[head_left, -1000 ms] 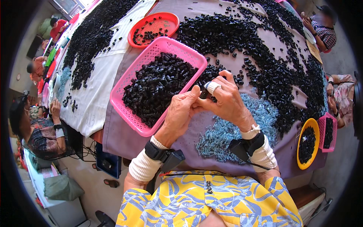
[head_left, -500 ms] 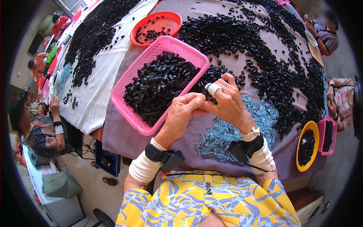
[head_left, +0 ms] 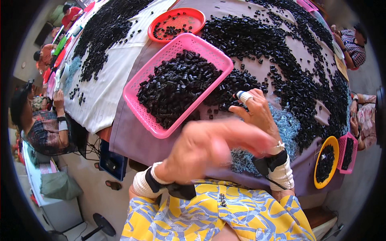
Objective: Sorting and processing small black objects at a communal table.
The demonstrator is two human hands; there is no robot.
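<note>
My left hand [head_left: 201, 142] is raised close to the camera and smeared by motion, so its fingers do not read clearly. It hangs in front of a heap of small light-blue translucent pieces [head_left: 287, 120]. My right hand [head_left: 257, 110], with a white striped wrap on one finger, reaches over the table at the edge of a pile of small black cylindrical pieces [head_left: 237, 84]. Its thumb and wrapped finger are apart, with no held piece visible. Left of both hands, a pink perforated basket [head_left: 132, 94] holds a heap of the same black pieces.
A red round tray [head_left: 197, 14] with scattered black pieces lies beyond the basket. At right are a yellow oval tray [head_left: 317, 178] and a small pink basket [head_left: 352, 166]. Black pieces spread across the cloth-covered table [head_left: 138, 140]. Other people sit around both sides.
My hands, which met at the fingertips beside the basket, have parted. The left has come nearer and swung right across the blue pieces; the right has shifted slightly right. The whole view has shifted a little.
</note>
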